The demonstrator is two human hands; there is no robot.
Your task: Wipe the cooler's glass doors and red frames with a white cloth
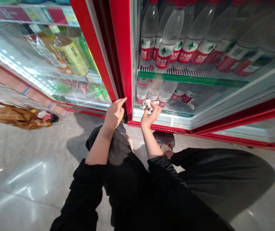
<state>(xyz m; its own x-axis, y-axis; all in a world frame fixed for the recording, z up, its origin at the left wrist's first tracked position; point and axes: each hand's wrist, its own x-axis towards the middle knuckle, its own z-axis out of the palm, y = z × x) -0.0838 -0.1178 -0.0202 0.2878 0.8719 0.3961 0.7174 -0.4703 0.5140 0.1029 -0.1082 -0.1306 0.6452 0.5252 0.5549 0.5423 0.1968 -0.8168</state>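
The person is crouching low in front of a red drinks fridge (123, 48), black sleeves stretching forward, and both hands are working at the bottom corner. The right hand (150, 116) is pinching a crumpled white cloth (147, 105) in clenched fingers, pressing it against the lower edge of the glass door (200, 106), just above the red base grille (161, 127). The wad is bunched up, with no clear long axis; its loose folds are poking up and to the left, towards the door frame. The left hand (114, 114) is resting on the red frame post just beside it, index finger stretching up and right along the edge, the other fingers curling loosely and gripping nothing. The two hands are sitting near each other with the post between them. Behind the glass, rows of water bottles (168, 38) with red labels are standing on a green-edged shelf (190, 79), more below. Off to the left, the neighbouring cabinet is showing yellow tea bottles (71, 53), and a brown patterned bag (19, 117) is lying on the glossy grey floor (31, 173)
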